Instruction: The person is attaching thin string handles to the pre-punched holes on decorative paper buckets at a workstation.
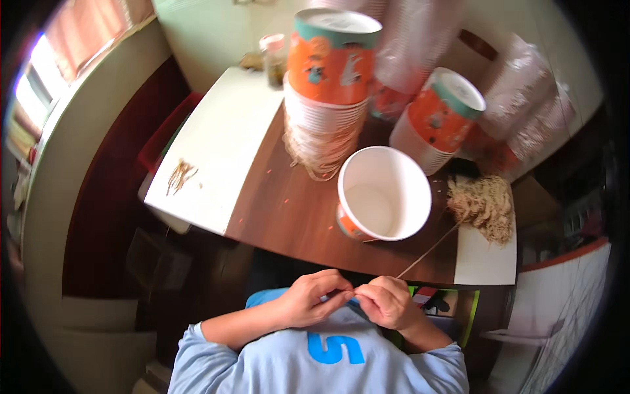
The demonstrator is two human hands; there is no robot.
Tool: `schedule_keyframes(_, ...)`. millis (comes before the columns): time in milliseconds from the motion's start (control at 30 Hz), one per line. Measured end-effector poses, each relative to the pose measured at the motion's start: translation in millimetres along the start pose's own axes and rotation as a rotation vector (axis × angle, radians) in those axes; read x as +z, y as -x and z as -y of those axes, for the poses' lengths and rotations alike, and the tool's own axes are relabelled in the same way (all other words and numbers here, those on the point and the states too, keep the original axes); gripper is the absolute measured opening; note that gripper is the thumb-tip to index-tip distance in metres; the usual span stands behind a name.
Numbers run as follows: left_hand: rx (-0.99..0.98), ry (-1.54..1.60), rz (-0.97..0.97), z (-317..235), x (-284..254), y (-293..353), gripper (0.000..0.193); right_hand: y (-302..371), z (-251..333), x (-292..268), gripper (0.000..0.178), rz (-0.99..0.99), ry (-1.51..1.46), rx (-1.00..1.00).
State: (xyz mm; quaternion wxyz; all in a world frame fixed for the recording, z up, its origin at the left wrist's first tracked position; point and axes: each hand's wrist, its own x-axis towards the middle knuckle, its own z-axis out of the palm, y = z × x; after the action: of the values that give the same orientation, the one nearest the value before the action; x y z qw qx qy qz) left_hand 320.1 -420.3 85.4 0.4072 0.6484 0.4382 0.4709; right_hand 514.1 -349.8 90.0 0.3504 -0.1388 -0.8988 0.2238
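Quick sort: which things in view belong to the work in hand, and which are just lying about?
Part of the work:
left hand and right hand, pinching close together
thin strand, running from right hand toward tan bundle
open tub nearest the hands, possibly
small strand pile, possibly

Seemingly just lying about:
lidded jar
plastic-wrapped stacks

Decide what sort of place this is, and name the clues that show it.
Probably a small indoor workroom, perhaps in a shop or home. Clues: stacked orange paper buckets on the table, plastic-wrapped stacks behind them, and a tan heap of strands at the table's right end.
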Motion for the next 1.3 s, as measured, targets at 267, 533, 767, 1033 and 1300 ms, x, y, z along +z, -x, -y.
schedule_keyframes(267, -0.075, 0.277, -0.034, 13.3, 27.2, 15.0, 0.012, 24.3, 6.3, -3.9, 0.029, 0.046, -0.008, 0.042)
schedule_keyframes(533, -0.078, 0.297, -0.020, 15.6, 33.5, 17.7, 0.012, 21.6, 7.1, -12.0, 0.028, 0.116, 0.114, -0.011)
schedule_keyframes(767, 0.009, 0.291, -0.067, 15.0, 31.2, 16.7, 0.011, 7.1, 13.7, -18.8, 0.023, 0.162, 0.049, 0.037)
schedule_keyframes(1033, 0.041, 0.110, -0.079, 0.2, -17.6, -9.0, 0.004, -48.3, 9.2, -45.3, 0.015, 0.101, -0.068, 0.103)
schedule_keyframes(1300, -0.131, 0.152, -0.335, 33.8, -63.4, -49.4, 0.008, -180.5, 30.6, -188.6, 0.018, -0.707, 0.056, -0.211)
